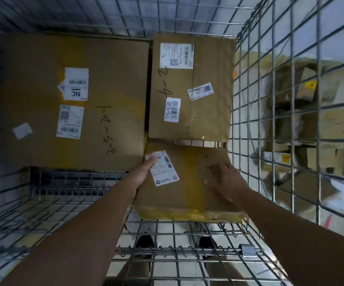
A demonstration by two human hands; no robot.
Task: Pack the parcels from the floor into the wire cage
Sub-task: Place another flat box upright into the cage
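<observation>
The near parcel (187, 182), a brown carton with yellowish tape across its near edge and a white shipping label (162, 168) on its upper left corner, lies on the wire floor in the lower middle of the frame, close to the right wall of the wire cage (270, 100). The left hand (144, 174) lies on its left side, fingers stretched straight so the tips rest on the label; nothing is gripped. The right hand (222, 178) rests flat on the carton's right part, fingers spread and relaxed, pressing on the top rather than grasping.

Just above it in the frame sits a second carton (191, 87) marked with a "T6-538" sticker (172, 110) and handwritten "2-4"; its lower edge meets the near parcel's far edge. To the left, filling the upper left of the frame, is a large carton (74, 100) carrying an "NC" label (76, 84) and handwritten numbers, standing side by side with the second carton.

Through the mesh on the right of the frame, blurred stacked boxes (303, 104) show outside. At the bottom middle, dark shoes (146, 242) appear beneath the wire floor
</observation>
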